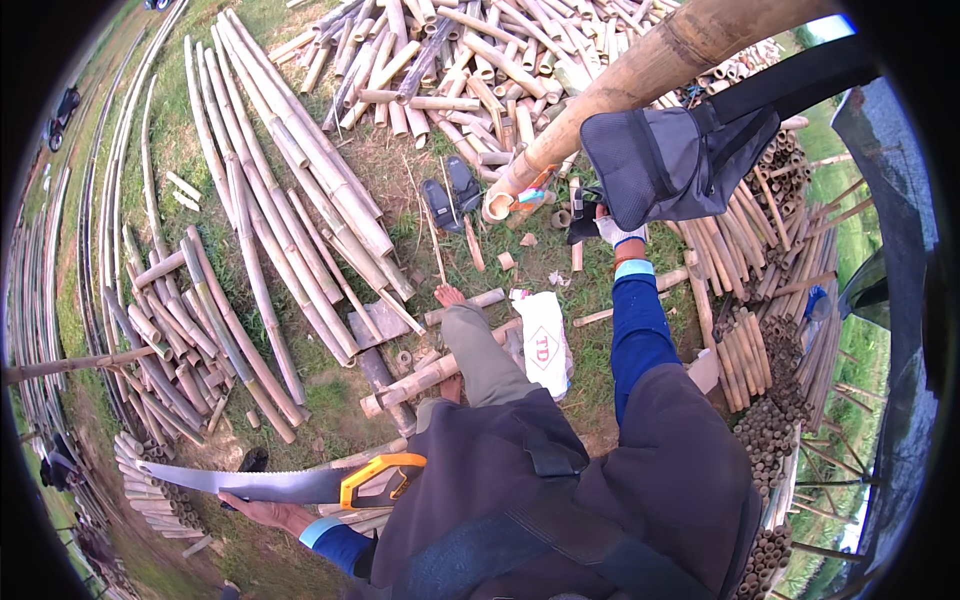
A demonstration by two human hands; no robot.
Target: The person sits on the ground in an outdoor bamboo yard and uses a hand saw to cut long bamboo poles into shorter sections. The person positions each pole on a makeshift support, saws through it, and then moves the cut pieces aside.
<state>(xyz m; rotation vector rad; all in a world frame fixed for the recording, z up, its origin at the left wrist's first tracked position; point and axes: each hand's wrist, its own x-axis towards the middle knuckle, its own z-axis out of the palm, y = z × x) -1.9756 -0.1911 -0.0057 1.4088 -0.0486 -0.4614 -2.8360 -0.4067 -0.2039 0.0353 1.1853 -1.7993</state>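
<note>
At the lower left, my bare left hand (pixel 265 512) is closed around the lower edge of a handsaw's blade (pixel 300 487). The saw lies level, teeth up, its orange and black handle (pixel 382 480) towards my body. My right hand (pixel 620 232), in a whitish work glove with fingertips showing, reaches forward to a dark cloth-like piece (pixel 586 222); the fingers are partly hidden under a grey bag (pixel 655 165). The bag hangs by a wide black strap. Beside it, a thick bamboo pole (pixel 600 105) slants across, its cut end just left of the hand.
Cut bamboo pieces (pixel 480 60) are heaped at the far side. Long poles (pixel 270 190) lie on the grass at left. Near my bare foot (pixel 450 296) are a white sack (pixel 545 345), a bamboo length (pixel 430 380) and dark sandals (pixel 452 193). More bamboo (pixel 745 360) is stacked at right.
</note>
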